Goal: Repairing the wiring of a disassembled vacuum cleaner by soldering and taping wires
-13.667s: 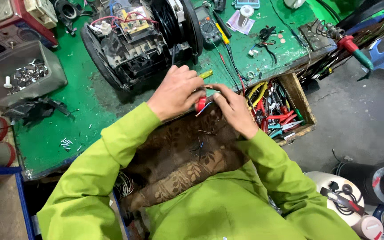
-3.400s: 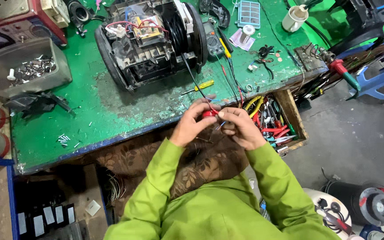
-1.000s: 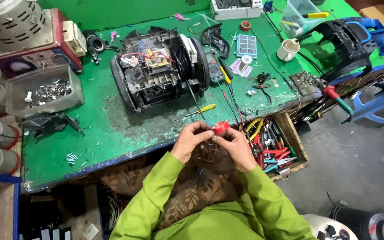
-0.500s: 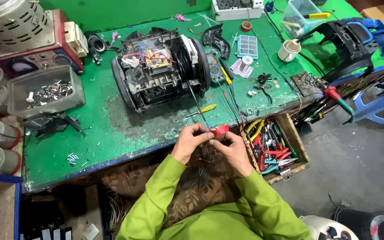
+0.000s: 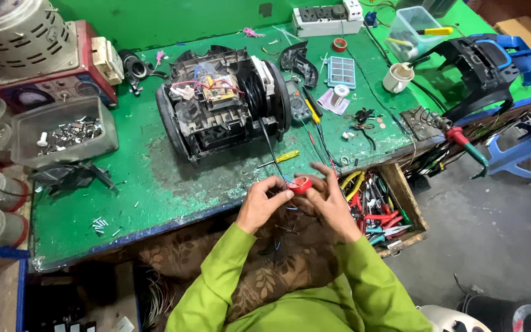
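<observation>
While the green surface (image 5: 155,184) carries most of the clutter, the biggest thing on it is the opened black machine (image 5: 222,104), which lies with its cover off, its coloured wiring bare and a dark cable (image 5: 270,144) running down from it toward the person. So the opening-up looks done and the closing is not. To its left stands a clear box of screws (image 5: 62,132), and loose screws (image 5: 101,224) lie near the front edge, none put back. At the right a drawer of pliers (image 5: 379,206) hangs open. Just in front of the edge, over the lap, both hands meet. The left hand (image 5: 262,206) pinches thin wires between its fingers; the right hand (image 5: 333,203) grips a small roll of red tape (image 5: 301,184) at its fingertips. The wire joint itself is too small to see clearly; I judge the wrapping is only in progress.
</observation>
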